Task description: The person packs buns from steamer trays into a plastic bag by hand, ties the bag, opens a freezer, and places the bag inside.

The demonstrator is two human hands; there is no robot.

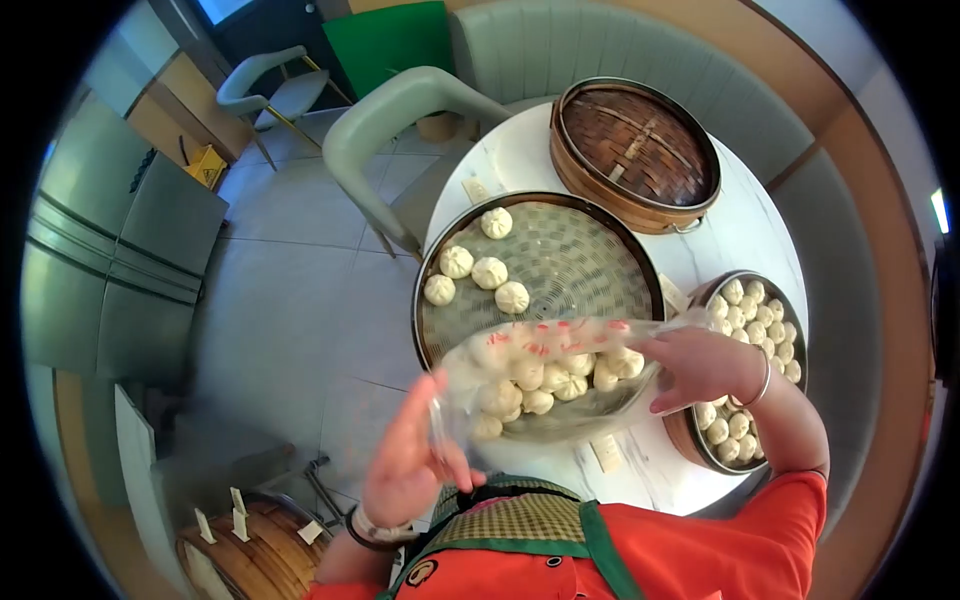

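Left hand: I have the hand (398, 470) at the near-left edge of the film, one finger reaching forward and the others loosely bent – too blurred for me to tell whether it pinches anything.
Right hand: mine (712, 368) sits at the far-right edge, fingers partly bent and thumb apart, with the film's edge held there.
Plastic bag: the clear, red-printed bag (570, 333) spans the two hands, low over the near side of the large woven tray (580, 260).
Clustered buns: a heap (570, 386) shows through the film; I can't tell which are inside it and which lie on the tray.
Loose buns: five (490, 273) lie at the tray's left side, beyond the film.
Round table: the white top (770, 240) carries the tray, a lidded steamer (640, 145) and a packed steamer (686, 436) beside my right forearm.
Slip risk: if the left side isn't pinched, the bag could sag and buns roll over the near rim.
Dough risk: soft-looking pleats could flatten or stick if the buns press together or drop in a clump.
Sleeve-side risk: a wide right elbow swing could knock the packed steamer.
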